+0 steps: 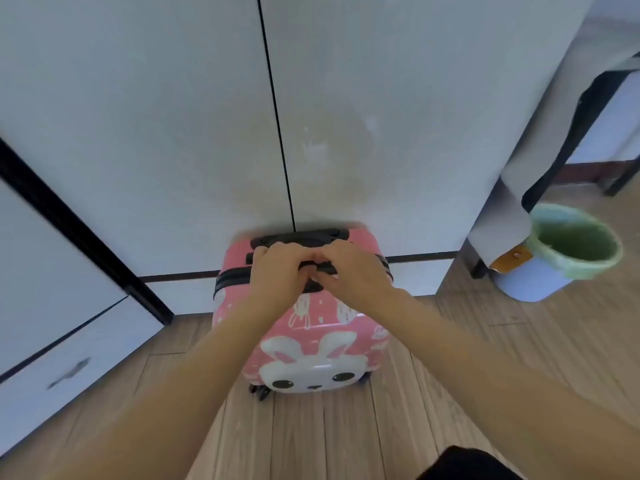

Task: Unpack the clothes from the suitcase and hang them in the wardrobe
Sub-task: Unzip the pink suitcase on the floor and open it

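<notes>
Black carry handle (pixel 320 268): set across the top of the suitcase, and both hands meet over it with knuckles touching.
Left hand (pixel 277 271): fingers curled down over the handle's left half, closed round it.
Right hand (pixel 353 271): fingers wrapped over the right half with the thumb tucked beneath, holding nothing else.
Suitcase (pixel 311 355): pink shell with a white rabbit face, upright on its wheels (pixel 259 393), its back edge against the wardrobe. The zip (pixel 232 275) looks closed, so the clothes are presumably inside, unseen.
Wardrobe (pixel 173 133): two pale doors, both shut, with their seam directly behind the case.
Stage: very early by my reading, since the case is neither laid flat nor opened.
Risk, rolling: on the smooth wooden floor (pixel 311 438) the wheels could skate away if the case is tipped rather than lifted.
Risk, doors: parked this close, the case would probably block the doors from swinging open unless it is pulled back first.
Risk, bin: a green-lined bin (pixel 568 258) stands near on the right, and a wide swing that way could knock it over.
</notes>
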`<move>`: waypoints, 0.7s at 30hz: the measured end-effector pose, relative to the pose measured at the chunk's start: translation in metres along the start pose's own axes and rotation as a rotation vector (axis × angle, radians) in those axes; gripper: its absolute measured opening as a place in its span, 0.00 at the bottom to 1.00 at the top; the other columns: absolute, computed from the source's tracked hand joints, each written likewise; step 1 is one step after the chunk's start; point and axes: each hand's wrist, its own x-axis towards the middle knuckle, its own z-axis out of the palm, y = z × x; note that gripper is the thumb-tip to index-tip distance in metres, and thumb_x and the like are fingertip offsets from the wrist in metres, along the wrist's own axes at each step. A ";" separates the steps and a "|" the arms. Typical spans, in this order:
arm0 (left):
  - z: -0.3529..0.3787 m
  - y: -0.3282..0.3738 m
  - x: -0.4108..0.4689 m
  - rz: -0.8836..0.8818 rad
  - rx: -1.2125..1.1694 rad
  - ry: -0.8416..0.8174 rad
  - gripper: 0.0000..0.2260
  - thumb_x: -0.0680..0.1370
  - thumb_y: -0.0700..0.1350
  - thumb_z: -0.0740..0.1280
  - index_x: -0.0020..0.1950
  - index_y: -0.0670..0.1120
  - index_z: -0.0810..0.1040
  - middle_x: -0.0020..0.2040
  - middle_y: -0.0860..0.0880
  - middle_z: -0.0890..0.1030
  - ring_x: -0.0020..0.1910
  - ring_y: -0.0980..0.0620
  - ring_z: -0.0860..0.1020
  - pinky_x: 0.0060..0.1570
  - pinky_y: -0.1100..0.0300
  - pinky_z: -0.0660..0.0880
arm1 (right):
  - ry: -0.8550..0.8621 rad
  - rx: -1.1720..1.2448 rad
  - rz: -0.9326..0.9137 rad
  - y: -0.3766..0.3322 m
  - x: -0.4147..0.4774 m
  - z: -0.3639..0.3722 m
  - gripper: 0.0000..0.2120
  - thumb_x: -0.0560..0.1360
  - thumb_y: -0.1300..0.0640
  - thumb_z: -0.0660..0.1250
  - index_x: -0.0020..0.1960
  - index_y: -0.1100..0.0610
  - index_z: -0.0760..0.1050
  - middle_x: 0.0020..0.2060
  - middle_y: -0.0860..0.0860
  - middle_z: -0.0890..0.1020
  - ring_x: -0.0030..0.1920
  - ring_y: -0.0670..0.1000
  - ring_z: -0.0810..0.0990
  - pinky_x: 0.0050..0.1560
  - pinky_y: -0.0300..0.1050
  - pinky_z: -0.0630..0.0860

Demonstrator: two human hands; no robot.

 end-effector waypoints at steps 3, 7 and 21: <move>0.030 -0.007 0.006 0.002 0.114 0.027 0.11 0.78 0.44 0.63 0.56 0.57 0.79 0.50 0.55 0.81 0.52 0.49 0.77 0.53 0.52 0.67 | 0.072 -0.021 -0.019 0.020 0.006 0.028 0.09 0.76 0.54 0.65 0.55 0.52 0.78 0.48 0.50 0.80 0.48 0.53 0.77 0.44 0.50 0.76; 0.063 -0.018 0.010 -0.005 0.169 0.063 0.10 0.78 0.46 0.63 0.57 0.56 0.78 0.53 0.54 0.80 0.55 0.49 0.75 0.56 0.52 0.63 | 0.080 -0.039 -0.016 0.041 0.006 0.054 0.09 0.76 0.58 0.64 0.55 0.54 0.78 0.50 0.52 0.79 0.50 0.53 0.77 0.46 0.49 0.75; 0.082 -0.023 0.013 -0.001 0.220 0.126 0.13 0.82 0.50 0.56 0.56 0.54 0.81 0.51 0.53 0.78 0.53 0.51 0.74 0.49 0.55 0.55 | 0.098 -0.106 0.028 0.055 0.011 0.072 0.13 0.77 0.58 0.60 0.56 0.55 0.80 0.51 0.54 0.78 0.52 0.55 0.73 0.48 0.51 0.73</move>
